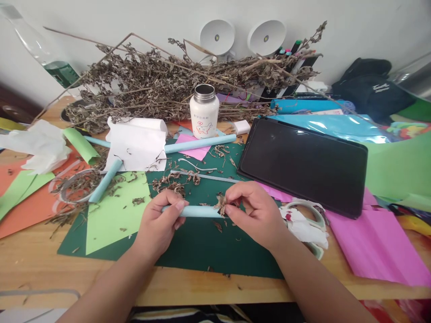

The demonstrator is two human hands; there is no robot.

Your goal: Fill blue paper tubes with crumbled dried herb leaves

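My left hand (164,220) is closed round one end of a light blue paper tube (200,211), held level above the dark green mat (215,244). At the tube's other end, my right hand (254,211) pinches a small clump of dried leaves (221,202) against the opening. Whether some leaves sit inside the tube is hidden. Just beyond my hands lies a loose pile of dried leaves (171,184), beside a thin pale strip (208,177). Another light blue tube (202,143) rests farther back, and a shorter blue tube (106,181) leans at the left.
A white open bottle (204,112) stands mid-table before a big heap of dried stalks (141,80). A black tablet (305,163) lies at the right, with tape rolls (311,215) and pink paper (380,246) close by. Green paper (117,215) and white paper (136,146) lie left.
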